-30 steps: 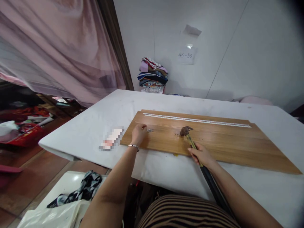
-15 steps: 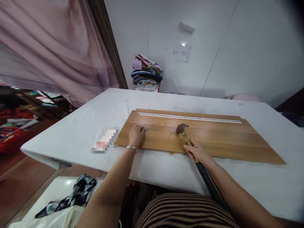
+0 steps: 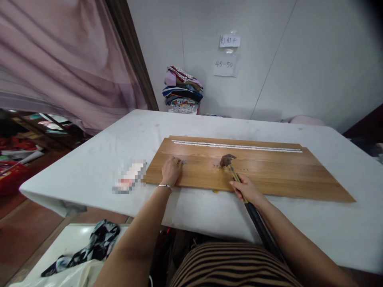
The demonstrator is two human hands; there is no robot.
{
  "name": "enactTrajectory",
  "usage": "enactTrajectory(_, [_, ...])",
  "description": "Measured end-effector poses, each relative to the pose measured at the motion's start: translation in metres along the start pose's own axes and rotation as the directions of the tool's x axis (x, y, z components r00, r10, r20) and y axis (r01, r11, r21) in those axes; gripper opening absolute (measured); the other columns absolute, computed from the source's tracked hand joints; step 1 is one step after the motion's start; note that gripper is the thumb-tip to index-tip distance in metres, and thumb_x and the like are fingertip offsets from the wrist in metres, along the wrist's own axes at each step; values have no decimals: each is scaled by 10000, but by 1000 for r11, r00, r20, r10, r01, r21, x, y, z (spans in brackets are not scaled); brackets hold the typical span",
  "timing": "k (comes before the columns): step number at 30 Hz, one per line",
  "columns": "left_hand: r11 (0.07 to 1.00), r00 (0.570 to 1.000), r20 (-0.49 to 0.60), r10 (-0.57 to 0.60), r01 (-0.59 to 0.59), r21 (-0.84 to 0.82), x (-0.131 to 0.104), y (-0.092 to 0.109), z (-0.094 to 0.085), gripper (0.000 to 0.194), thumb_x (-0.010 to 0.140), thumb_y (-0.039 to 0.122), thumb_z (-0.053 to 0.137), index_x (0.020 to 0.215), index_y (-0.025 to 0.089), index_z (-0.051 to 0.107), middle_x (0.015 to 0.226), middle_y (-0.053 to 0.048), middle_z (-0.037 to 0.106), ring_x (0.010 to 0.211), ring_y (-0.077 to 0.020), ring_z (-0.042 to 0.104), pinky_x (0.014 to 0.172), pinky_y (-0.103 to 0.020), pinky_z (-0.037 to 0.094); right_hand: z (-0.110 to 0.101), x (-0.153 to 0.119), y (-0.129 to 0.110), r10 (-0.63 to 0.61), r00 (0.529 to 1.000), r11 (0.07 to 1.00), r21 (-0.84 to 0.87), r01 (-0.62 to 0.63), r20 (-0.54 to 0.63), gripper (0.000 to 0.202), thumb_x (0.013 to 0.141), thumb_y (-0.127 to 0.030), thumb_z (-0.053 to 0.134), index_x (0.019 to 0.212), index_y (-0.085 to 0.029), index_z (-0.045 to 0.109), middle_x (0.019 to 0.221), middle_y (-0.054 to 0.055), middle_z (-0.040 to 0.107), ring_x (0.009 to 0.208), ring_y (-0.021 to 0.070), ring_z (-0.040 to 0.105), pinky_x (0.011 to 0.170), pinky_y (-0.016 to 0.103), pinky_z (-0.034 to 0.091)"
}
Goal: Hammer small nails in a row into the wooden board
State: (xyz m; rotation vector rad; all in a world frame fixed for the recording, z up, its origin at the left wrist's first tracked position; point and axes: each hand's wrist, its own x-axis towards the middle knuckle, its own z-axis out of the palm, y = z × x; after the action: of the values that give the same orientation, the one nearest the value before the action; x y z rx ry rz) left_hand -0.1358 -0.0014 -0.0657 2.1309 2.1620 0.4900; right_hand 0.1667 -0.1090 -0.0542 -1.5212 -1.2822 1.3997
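Note:
A wooden board (image 3: pixel 197 175) lies flat in front of me. At its left part my left hand (image 3: pixel 171 170) rests with fingers pinched together at a few small silver nails (image 3: pixel 184 162), partly hidden by the fingertips. My right hand (image 3: pixel 244 187) is closed around the handle of a claw hammer (image 3: pixel 229 161), holding it partway up. Its rusty head is over the middle of the board, beside some small nails or marks (image 3: pixel 215 166). A short row of dark dots (image 3: pixel 243 169) shows to the right of the head.
Two white measuring strips (image 3: pixel 239 146) run along the board's far side. The white table (image 3: pixel 104 147) carries a blurred pale item (image 3: pixel 130 177) left of the board. Folded clothes (image 3: pixel 183 91) are stacked at the wall; a patterned cloth (image 3: pixel 95 247) lies on a lower white surface.
The camera view has shifted slightly. Both hands keep nearly the same places on and over the board, and the hammer is still held in the right hand.

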Motion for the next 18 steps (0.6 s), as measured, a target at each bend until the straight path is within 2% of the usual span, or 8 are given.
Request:
enactTrajectory(9, [1000,1000,16,-18,18,-19,2,-1,3,312,942,309,405,919,218,702,1041,-89,659,1003,-225,609,793,-313,466,1,-1,-3,8,1000,1000,-2,-8,-6,307,703,-478,561,783,-253,369,364,-133,423,278,70,325,320,190,251])
enactTrajectory(15, [999,1000,24,-1,2,-36,0,2,1,326,942,414,436,948,223,701,1061,-85,659,1013,-232,609,795,-316,470,3,0,-4,14,1000,1000,2,-14,8,310,694,-478,572,787,-255,378,357,-135,414,271,74,311,312,199,256])
enactTrajectory(18, [999,1000,25,7,-5,-46,0,2,0,299,935,408,459,942,224,694,1057,-76,659,1013,-228,611,790,-313,465,3,-1,-7,21,1000,1000,7,-21,10,320,682,-477,586,807,-255,392,365,-136,415,275,76,318,307,201,259])
